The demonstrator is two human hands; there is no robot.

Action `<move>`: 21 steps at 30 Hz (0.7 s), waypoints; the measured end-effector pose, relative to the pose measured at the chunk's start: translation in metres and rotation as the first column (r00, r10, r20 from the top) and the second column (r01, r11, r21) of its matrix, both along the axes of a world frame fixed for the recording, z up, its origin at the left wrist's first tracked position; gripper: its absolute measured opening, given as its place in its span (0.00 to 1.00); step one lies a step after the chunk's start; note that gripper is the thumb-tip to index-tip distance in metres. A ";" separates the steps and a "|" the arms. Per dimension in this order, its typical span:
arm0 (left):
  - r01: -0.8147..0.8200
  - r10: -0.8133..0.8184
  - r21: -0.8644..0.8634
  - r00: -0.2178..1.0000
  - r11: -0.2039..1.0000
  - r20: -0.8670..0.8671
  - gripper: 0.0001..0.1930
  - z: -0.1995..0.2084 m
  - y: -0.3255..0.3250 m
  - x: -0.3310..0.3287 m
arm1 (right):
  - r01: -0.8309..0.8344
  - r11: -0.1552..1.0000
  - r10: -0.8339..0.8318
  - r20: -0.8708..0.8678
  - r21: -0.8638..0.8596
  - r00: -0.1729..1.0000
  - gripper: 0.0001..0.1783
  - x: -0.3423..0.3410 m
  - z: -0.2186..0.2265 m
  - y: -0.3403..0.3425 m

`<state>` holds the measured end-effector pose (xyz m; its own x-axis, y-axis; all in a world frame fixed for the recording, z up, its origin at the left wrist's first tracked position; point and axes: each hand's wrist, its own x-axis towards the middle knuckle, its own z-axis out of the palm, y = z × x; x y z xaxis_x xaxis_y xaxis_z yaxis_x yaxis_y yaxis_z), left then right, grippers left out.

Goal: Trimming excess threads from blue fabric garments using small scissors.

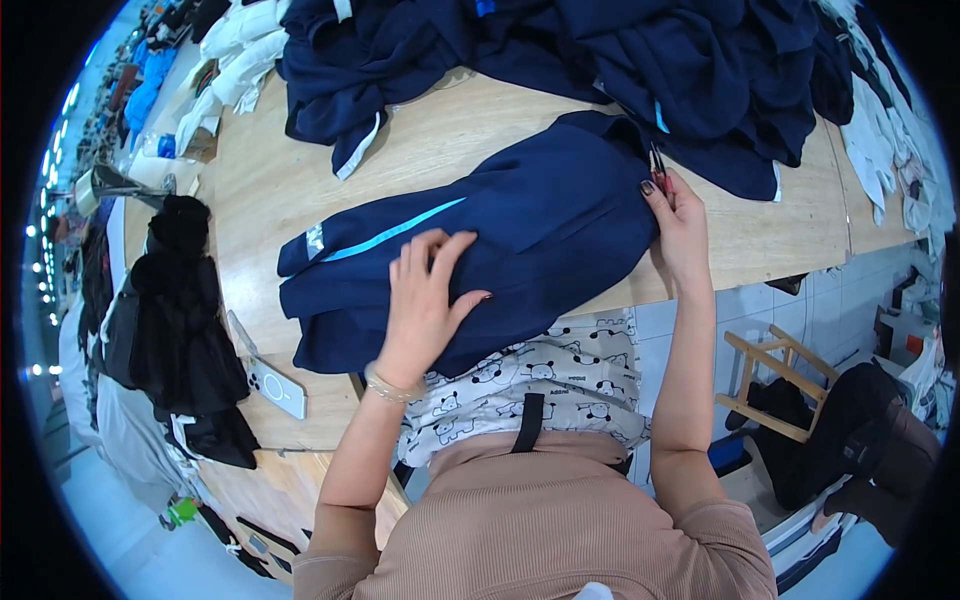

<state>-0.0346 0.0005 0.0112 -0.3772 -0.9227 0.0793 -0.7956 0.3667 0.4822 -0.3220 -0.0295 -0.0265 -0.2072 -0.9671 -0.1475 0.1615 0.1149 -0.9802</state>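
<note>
A navy garment [545, 215] with a light blue stripe lies across the wooden table [270, 185], one edge hanging over the near side. My left hand [425, 290] is on or just above the garment's middle, beside the stripe, with its fingers apart and nothing in them. At the garment's right end, my right hand [684, 222] holds a small pair of thread snips [659, 172] with red on the handles, the dark blades pointing away from me. A silvery patch [315, 240] shows near the garment's left end.
A big heap of navy garments [690, 70] covers the far side of the table. To the left are black garments [175, 330] and a white phone [278, 388]. White cloth [868, 150] lies at the far right; a wooden stool [775, 385] stands on the floor below.
</note>
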 end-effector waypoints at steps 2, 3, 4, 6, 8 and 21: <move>-0.053 0.051 -0.078 0.998 0.996 -0.027 0.25 -0.015 0.021 0.005 | 0.035 0.999 -0.015 -0.529 0.028 0.848 0.07 -0.010 -0.012 0.001; -0.042 0.043 -0.162 0.999 0.986 0.002 0.24 -0.017 0.027 0.005 | 0.038 0.999 -0.039 -0.585 -0.013 0.810 0.07 -0.005 -0.006 0.002; -0.027 0.036 -0.245 0.999 0.969 0.032 0.22 -0.018 0.031 0.003 | 0.034 0.999 -0.033 -0.585 -0.009 0.810 0.07 -0.003 -0.004 0.002; -0.021 0.027 -0.251 0.999 0.968 0.021 0.19 -0.018 0.034 0.001 | 0.047 0.999 -0.031 -0.592 0.012 0.805 0.07 0.001 -0.001 0.001; -0.016 0.017 -0.249 1.000 0.968 0.003 0.17 -0.020 0.037 -0.003 | 0.043 0.999 -0.022 -0.651 0.017 0.759 0.06 0.003 0.006 0.003; 0.120 -0.117 -0.098 0.993 0.988 0.035 0.19 -0.027 0.059 -0.025 | -0.385 0.882 0.165 -0.589 -0.270 0.791 0.19 0.089 0.023 0.015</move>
